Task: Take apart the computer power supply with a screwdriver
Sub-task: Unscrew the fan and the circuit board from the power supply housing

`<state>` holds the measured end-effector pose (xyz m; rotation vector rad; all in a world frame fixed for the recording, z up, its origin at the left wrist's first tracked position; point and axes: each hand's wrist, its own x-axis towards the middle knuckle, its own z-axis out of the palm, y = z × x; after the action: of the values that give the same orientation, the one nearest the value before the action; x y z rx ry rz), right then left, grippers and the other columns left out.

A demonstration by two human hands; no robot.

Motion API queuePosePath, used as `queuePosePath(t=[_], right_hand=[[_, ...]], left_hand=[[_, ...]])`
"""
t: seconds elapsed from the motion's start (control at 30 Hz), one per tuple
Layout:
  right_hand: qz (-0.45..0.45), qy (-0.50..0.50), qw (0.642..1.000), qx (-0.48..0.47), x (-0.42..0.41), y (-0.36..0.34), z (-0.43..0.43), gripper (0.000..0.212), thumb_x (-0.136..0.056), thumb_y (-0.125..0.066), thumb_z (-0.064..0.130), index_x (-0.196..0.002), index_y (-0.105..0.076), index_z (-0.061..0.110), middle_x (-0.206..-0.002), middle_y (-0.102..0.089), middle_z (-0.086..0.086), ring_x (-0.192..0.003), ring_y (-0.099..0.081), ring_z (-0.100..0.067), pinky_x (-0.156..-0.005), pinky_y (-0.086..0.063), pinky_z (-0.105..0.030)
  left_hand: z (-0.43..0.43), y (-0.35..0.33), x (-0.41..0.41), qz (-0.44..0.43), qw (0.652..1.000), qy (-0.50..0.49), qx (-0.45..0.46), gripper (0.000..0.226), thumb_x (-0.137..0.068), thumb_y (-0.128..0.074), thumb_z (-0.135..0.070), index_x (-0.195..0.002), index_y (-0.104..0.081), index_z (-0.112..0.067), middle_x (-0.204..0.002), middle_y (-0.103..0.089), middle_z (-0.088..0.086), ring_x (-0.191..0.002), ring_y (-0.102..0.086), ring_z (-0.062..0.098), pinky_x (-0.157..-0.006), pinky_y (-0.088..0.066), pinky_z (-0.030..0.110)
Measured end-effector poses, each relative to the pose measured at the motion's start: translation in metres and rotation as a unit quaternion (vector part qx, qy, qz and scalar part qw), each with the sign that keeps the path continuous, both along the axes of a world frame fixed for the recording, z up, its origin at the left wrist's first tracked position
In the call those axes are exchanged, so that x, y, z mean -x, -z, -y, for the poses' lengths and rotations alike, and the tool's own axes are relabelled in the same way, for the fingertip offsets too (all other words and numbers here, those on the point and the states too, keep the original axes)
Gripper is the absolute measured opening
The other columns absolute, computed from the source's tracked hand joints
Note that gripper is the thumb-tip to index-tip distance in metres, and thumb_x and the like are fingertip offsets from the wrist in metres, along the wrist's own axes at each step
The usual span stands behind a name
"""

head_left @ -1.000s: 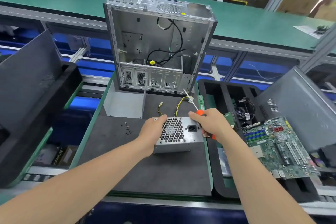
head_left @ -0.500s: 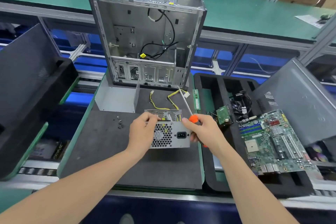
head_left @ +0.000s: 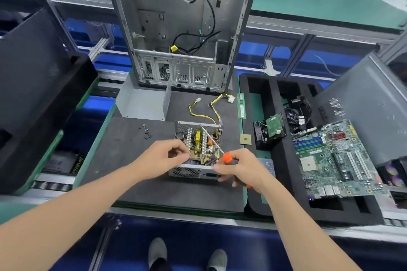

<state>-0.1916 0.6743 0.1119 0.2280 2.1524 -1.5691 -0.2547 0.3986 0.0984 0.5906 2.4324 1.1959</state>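
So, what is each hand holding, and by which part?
The screwdriver, by its handle, in the right hand; power supply, by its left edge, in the left hand.

One power supply [head_left: 198, 145], one screwdriver [head_left: 228, 158], one case [head_left: 176, 28], one motherboard [head_left: 337, 160].

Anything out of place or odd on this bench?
Small screws lie loose on the mat left of the open power supply, uncontained, and a bare processor chip sits on the mat beside the tray, not in it.
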Motion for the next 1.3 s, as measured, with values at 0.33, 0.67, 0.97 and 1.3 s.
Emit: queuePosePath(t=[0.33,0.67,0.97,1.3], right_hand=[[-0.051,0.057,0.991,-0.113,0.009,0.006,-0.007,0.012,-0.090,-0.078,0.023,-0.085,-0.075,0.013,-0.087,-0.079,-0.006,-0.061,-0.077,-0.024,-0.049,-0.057,-0.034],[-0.050,0.062,0.985,-0.152,0.020,0.028,-0.006,0.007,-0.092,-0.073,0.024,-0.093,-0.077,0.029,-0.085,-0.078,0.000,-0.057,-0.075,-0.018,-0.046,-0.055,-0.025],[-0.031,0.019,0.990,-0.133,0.025,0.031,-0.008,0.008,-0.093,-0.073,0.021,-0.093,-0.079,0.025,-0.084,-0.078,0.007,-0.077,-0.077,-0.006,-0.047,-0.056,-0.027],[-0.035,-0.005,0.991,-0.132,0.026,0.034,-0.011,0.007,-0.094,-0.071,0.023,-0.092,-0.076,0.028,-0.087,-0.078,0.006,-0.082,-0.077,-0.007,-0.051,-0.059,-0.030]], left_hand=[[-0.006,-0.008,0.007,0.038,0.997,0.010,0.071,0.016,-0.101,-0.061,-0.031,-0.085,-0.065,-0.031,-0.079,-0.065,-0.018,-0.068,-0.053,0.000,-0.069,-0.041,0.024],[-0.008,-0.009,0.000,0.063,0.997,-0.004,0.049,0.018,-0.103,-0.058,-0.028,-0.088,-0.067,-0.032,-0.079,-0.062,-0.019,-0.069,-0.051,-0.001,-0.067,-0.038,0.017],[-0.015,-0.010,0.002,0.067,0.992,-0.080,0.077,0.017,-0.098,-0.066,-0.038,-0.083,-0.074,-0.034,-0.077,-0.068,-0.026,-0.075,-0.060,-0.003,-0.068,-0.041,0.023],[-0.011,-0.015,0.004,0.071,0.996,-0.049,0.032,0.022,-0.106,-0.054,-0.033,-0.094,-0.071,-0.039,-0.092,-0.069,-0.028,-0.088,-0.060,-0.008,-0.076,-0.040,0.020]])
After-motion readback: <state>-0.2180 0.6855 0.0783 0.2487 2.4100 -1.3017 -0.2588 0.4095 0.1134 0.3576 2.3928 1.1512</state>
